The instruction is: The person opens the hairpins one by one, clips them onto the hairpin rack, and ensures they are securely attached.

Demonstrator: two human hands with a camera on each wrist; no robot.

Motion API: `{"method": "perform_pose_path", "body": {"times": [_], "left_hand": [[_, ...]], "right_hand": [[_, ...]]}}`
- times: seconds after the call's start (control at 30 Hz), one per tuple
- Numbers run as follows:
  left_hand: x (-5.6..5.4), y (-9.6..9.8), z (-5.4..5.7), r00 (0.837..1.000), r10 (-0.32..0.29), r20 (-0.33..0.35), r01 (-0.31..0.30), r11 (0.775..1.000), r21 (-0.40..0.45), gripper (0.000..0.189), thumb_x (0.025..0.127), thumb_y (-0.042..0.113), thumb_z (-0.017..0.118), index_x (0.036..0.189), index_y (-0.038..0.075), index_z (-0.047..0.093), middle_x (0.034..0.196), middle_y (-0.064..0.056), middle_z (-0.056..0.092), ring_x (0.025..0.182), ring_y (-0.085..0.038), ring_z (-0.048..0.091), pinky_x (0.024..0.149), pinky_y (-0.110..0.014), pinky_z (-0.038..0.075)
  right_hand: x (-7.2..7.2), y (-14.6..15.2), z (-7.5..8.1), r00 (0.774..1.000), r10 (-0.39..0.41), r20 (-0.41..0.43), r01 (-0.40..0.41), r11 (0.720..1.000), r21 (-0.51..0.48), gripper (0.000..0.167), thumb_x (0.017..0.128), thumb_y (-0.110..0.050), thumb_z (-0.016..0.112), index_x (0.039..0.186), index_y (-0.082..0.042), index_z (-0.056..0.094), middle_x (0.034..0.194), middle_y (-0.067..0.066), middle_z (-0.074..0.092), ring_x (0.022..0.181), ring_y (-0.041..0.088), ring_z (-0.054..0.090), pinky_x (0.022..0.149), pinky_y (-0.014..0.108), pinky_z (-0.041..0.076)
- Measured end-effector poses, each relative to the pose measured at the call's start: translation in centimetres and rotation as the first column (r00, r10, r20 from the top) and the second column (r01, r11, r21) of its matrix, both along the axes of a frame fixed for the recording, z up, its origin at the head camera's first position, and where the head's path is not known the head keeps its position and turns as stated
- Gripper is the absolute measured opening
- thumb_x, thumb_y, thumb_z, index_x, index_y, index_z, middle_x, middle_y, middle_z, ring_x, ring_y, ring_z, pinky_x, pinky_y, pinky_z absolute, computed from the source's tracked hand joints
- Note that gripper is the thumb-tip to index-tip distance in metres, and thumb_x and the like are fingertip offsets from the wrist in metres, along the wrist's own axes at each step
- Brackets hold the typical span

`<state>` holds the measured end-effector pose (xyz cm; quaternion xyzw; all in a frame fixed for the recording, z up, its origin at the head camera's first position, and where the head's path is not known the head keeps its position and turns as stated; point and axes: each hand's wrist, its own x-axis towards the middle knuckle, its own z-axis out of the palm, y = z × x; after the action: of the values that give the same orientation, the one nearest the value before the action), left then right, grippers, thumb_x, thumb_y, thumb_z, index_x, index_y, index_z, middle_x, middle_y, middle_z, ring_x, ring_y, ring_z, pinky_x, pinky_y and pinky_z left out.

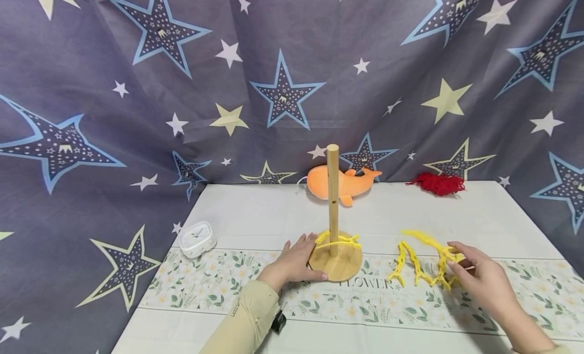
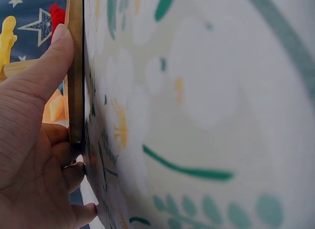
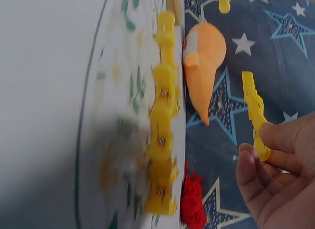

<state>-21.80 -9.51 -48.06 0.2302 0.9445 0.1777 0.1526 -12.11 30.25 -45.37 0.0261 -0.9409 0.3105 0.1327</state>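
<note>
A round wooden base with an upright wooden post stands mid-table. Yellow plastic pieces lie around the foot of the post. My left hand grips the base at its left edge, with the thumb along the near rim and the fingers farther round. Between thumb and fingertips, my right hand pinches a slim yellow plastic piece, raised off the table. Below and to its left, several forked yellow plastic pieces sit in a row on the cloth.
An orange plush whale lies behind the post. Red yarn is at the back right, and a white alarm clock stands at the left. Near my left sleeve is a small black object. A starry curtain hangs behind the table.
</note>
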Motion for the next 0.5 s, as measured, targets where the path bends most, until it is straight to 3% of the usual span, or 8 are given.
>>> {"method": "perform_pose_path", "body": {"times": [0.2,0.5], "left_hand": [[0.0,0.0,0.1,1.0,0.0,-0.005,0.0,1.0,0.001,0.108,0.077,0.062,0.073,0.156,0.01,0.021,0.161,-0.006,0.021,0.148,-0.026,0.014,0.117,-0.056,0.009],[0.0,0.0,0.1,1.0,-0.005,-0.009,0.005,1.0,-0.002,0.107,0.077,0.061,0.073,0.156,0.01,0.022,0.161,-0.006,0.021,0.148,-0.027,0.014,0.117,-0.057,0.009]], "right_hand": [[-0.4,-2.3,0.6,0.993,0.075,-0.089,-0.074,0.997,0.014,0.04,0.09,-0.006,0.069,0.129,-0.001,0.06,0.109,0.016,0.066,0.074,0.004,0.058,0.058,0.023,0.051],[-1.1,-5.0,1.0,0.978,0.119,-0.17,-0.113,0.993,0.044,0.041,0.087,0.001,0.069,0.128,-0.002,0.062,0.117,0.017,0.066,0.086,0.027,0.067,0.067,0.041,0.056]]}}
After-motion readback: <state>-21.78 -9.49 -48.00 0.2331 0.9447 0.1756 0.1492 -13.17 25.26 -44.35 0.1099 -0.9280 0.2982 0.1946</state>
